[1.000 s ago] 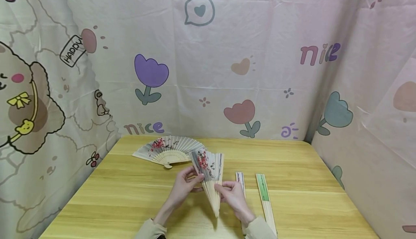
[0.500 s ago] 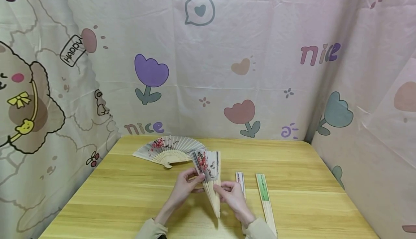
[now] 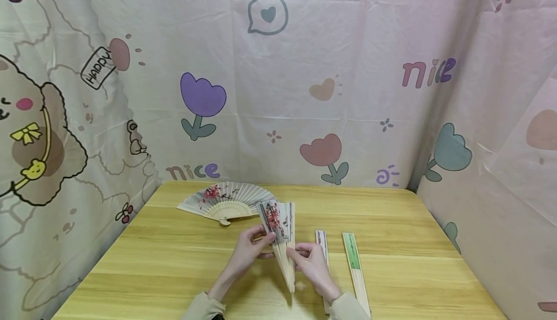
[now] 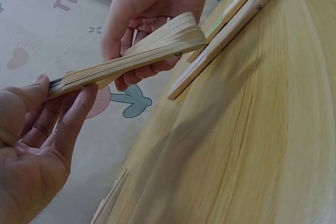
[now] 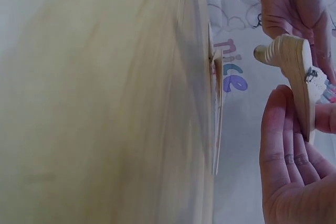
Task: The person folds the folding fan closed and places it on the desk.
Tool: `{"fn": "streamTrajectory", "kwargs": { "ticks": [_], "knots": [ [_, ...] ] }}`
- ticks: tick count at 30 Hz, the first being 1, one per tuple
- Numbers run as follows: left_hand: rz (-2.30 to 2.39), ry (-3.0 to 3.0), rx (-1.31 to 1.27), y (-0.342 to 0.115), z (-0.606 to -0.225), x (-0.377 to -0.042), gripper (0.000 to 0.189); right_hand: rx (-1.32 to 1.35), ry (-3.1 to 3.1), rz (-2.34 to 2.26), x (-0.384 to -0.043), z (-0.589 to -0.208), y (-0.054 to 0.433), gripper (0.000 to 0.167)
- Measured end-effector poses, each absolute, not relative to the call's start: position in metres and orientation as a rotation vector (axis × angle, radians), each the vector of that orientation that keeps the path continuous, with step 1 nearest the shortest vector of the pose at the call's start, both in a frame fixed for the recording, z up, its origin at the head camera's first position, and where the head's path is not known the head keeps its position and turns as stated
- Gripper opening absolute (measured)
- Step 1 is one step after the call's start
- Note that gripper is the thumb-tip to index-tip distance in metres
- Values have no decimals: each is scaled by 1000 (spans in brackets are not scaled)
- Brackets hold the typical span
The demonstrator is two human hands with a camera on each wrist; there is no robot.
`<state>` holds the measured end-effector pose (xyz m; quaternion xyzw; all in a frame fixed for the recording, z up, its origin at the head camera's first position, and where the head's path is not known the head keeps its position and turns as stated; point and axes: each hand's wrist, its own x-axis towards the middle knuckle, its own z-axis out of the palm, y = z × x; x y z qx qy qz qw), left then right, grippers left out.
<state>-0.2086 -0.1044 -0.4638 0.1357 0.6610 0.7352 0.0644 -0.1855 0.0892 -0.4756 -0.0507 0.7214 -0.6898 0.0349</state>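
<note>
Between both hands a partly spread folding fan [image 3: 283, 242] is held up over the table, its pivot end pointing down. Red blossoms and dark branches show on its pale leaf. My left hand [image 3: 250, 247] pinches the fan's left edge, thumb in front and fingers behind. On the other edge my right hand [image 3: 311, 262] grips the ribs between thumb and fingers. The left wrist view shows the stacked bamboo ribs [image 4: 157, 45] bunched toward the pivot. In the right wrist view the pivot end [image 5: 294, 61] sticks out above the right fingers [image 5: 278, 140].
A fully spread blossom fan [image 3: 230, 209] lies at the back left of the wooden table [image 3: 391, 213]. Right of the hands lie two folded fans, one with a white leaf [image 3: 321, 238], partly behind the right hand, and one with a green leaf [image 3: 354, 257]. Printed cloth [image 3: 278, 93] hangs behind.
The fan in my hands has narrowed a little, its right edge drawn in to the left and more upright. The hands have barely shifted; the other fans lie as before.
</note>
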Motion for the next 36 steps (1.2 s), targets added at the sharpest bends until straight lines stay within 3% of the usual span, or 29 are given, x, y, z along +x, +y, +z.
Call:
{"fn": "streamTrajectory", "kwargs": {
  "ticks": [36],
  "knots": [
    [2218,1998,347,-100,-467,-209,41,-274,2234,-2022,-184,-475,93,27]
  ]
}}
